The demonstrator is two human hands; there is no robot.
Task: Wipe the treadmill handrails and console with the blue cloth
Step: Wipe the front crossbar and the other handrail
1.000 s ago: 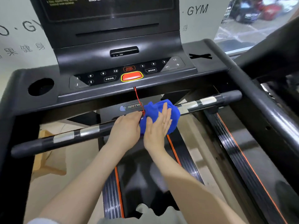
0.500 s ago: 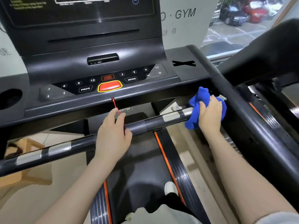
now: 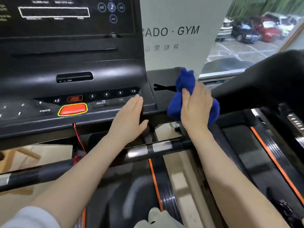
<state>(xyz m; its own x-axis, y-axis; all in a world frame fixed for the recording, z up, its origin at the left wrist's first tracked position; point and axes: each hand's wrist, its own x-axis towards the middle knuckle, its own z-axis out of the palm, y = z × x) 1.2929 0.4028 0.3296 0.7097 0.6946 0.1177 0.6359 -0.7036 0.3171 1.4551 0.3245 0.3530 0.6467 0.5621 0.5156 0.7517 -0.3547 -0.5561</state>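
Note:
The bunched blue cloth is pressed against the right end of the black console, where the right handrail joins it. My right hand lies on the cloth and holds it there. My left hand rests flat with fingers together on the console's front edge, just right of the MODE button. The front crossbar handrail, black with silver bands, runs below both wrists.
A red stop button with a yellow rim sits left of my left hand, and a red safety cord hangs beneath it. The treadmill belt lies below. A second treadmill stands to the right. A window is behind.
My right hand carried the cloth from the crossbar's middle to its right end, then up onto the console corner. My left hand let go of the crossbar and moved up to the console edge.

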